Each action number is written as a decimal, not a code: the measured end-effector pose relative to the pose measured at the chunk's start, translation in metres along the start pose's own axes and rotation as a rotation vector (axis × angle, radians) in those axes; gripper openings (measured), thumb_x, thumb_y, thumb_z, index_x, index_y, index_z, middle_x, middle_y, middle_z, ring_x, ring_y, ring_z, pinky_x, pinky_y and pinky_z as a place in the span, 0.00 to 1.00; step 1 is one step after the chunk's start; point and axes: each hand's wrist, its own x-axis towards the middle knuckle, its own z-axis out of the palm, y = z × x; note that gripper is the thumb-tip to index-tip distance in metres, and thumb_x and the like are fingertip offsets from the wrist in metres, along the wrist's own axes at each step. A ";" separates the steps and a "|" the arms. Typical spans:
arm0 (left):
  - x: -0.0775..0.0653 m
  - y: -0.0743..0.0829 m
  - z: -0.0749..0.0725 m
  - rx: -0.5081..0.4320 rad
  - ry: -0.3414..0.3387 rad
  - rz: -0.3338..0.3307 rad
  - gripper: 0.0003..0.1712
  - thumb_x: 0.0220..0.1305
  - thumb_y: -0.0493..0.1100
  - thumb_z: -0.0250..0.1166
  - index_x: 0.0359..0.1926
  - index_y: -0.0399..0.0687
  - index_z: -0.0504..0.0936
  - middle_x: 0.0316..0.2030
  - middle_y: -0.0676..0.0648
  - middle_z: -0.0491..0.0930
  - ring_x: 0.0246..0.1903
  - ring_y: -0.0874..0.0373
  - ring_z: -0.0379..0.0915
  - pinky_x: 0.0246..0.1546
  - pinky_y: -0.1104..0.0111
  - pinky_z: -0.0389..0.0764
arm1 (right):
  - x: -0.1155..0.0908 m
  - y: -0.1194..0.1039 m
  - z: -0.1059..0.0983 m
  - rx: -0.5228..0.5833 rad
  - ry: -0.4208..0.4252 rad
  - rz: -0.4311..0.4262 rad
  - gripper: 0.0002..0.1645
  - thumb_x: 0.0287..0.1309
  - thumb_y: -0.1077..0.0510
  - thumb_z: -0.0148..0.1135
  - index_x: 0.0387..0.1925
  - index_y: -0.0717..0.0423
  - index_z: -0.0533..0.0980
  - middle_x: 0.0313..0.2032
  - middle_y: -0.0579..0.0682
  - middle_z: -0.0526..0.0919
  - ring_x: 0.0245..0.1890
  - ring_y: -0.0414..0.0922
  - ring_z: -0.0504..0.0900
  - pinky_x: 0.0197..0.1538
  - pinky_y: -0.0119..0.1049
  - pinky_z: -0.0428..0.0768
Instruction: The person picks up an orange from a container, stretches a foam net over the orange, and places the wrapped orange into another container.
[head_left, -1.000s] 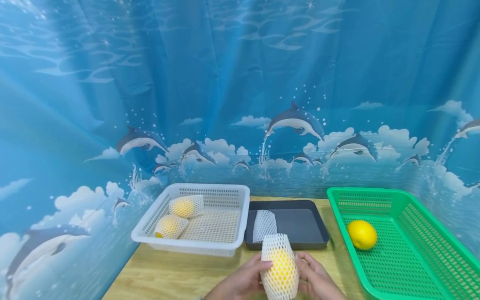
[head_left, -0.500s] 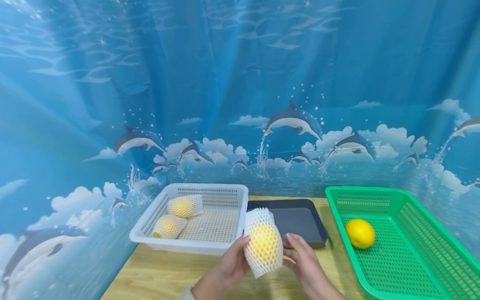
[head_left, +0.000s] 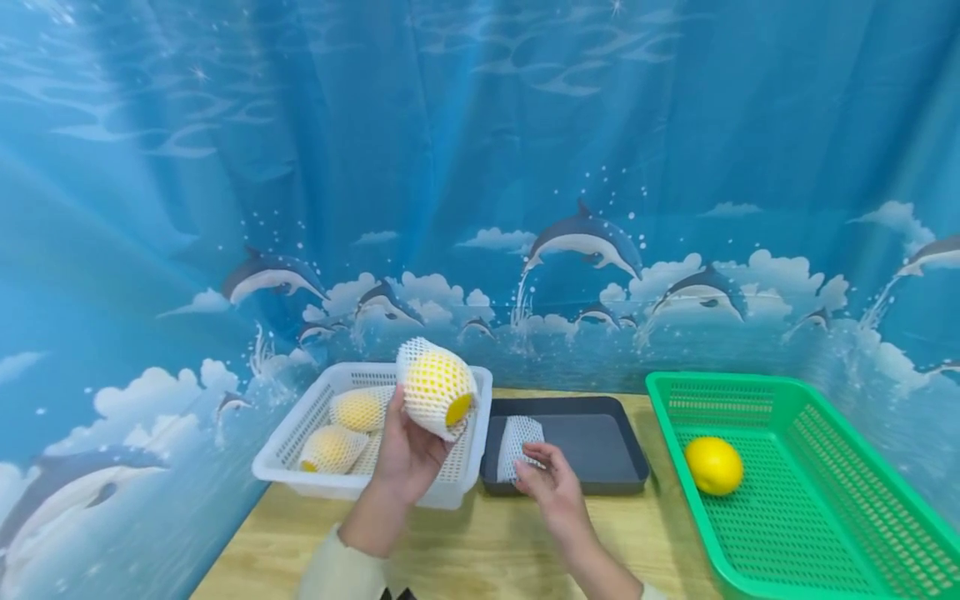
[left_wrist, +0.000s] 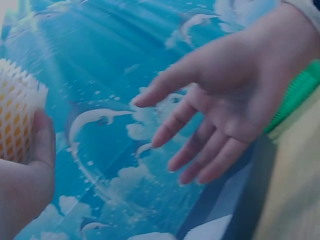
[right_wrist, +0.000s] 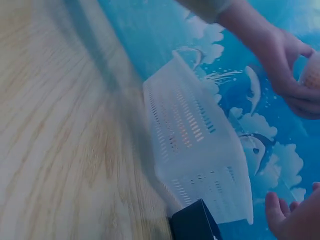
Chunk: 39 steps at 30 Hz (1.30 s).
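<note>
My left hand point(head_left: 411, 458) grips a yellow fruit point(head_left: 441, 387) wrapped in a white foam net, raised over the right part of the white basket point(head_left: 465, 487). The net's lower end gapes and bare yellow peel shows there. Two more netted fruits, one at the back point(head_left: 360, 410) and one nearer point(head_left: 332, 450), lie in that basket's left side. My right hand point(head_left: 553, 492) holds nothing, its fingers spread loosely in the left wrist view. In the head view its fingertips overlap an empty foam net point(head_left: 519, 442) on the dark grey tray point(head_left: 592, 442).
At the right stands a green basket point(head_left: 795, 517) with one unwrapped yellow fruit point(head_left: 713, 466) in it. The wooden table point(head_left: 480, 550) runs in front of the tray. A blue dolphin-print curtain point(head_left: 450, 167) hangs close behind the containers.
The netted fruit has moved up and left from between both hands to above the white basket, carried by the left hand. The right hand has come away from it and stays by the tray.
</note>
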 end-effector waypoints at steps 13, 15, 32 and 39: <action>0.031 0.055 -0.026 -0.275 0.345 0.166 0.39 0.63 0.69 0.56 0.69 0.62 0.57 0.63 0.48 0.65 0.55 0.53 0.76 0.56 0.63 0.77 | 0.004 0.031 0.034 -0.550 -0.153 -0.365 0.39 0.52 0.43 0.71 0.62 0.52 0.68 0.67 0.60 0.60 0.65 0.63 0.63 0.61 0.66 0.66; 0.037 0.061 -0.032 -0.327 0.392 0.169 0.40 0.63 0.67 0.59 0.69 0.63 0.56 0.64 0.48 0.65 0.56 0.52 0.75 0.58 0.62 0.76 | 0.006 0.035 0.037 -0.559 -0.166 -0.360 0.40 0.52 0.42 0.71 0.62 0.53 0.68 0.67 0.62 0.60 0.65 0.65 0.62 0.60 0.70 0.64; 0.089 0.070 -0.068 0.404 0.745 0.050 0.46 0.68 0.53 0.57 0.75 0.59 0.37 0.67 0.41 0.59 0.62 0.47 0.66 0.61 0.57 0.72 | 0.017 0.040 0.047 -0.848 -0.058 -0.451 0.25 0.56 0.48 0.69 0.49 0.61 0.79 0.54 0.54 0.79 0.56 0.53 0.77 0.59 0.52 0.75; 0.099 0.065 -0.076 1.146 0.695 -0.045 0.52 0.63 0.54 0.61 0.75 0.51 0.37 0.68 0.34 0.55 0.65 0.39 0.58 0.64 0.49 0.66 | 0.021 0.038 0.045 -1.030 -0.058 -0.525 0.22 0.54 0.47 0.70 0.44 0.59 0.82 0.51 0.55 0.82 0.52 0.52 0.81 0.55 0.48 0.79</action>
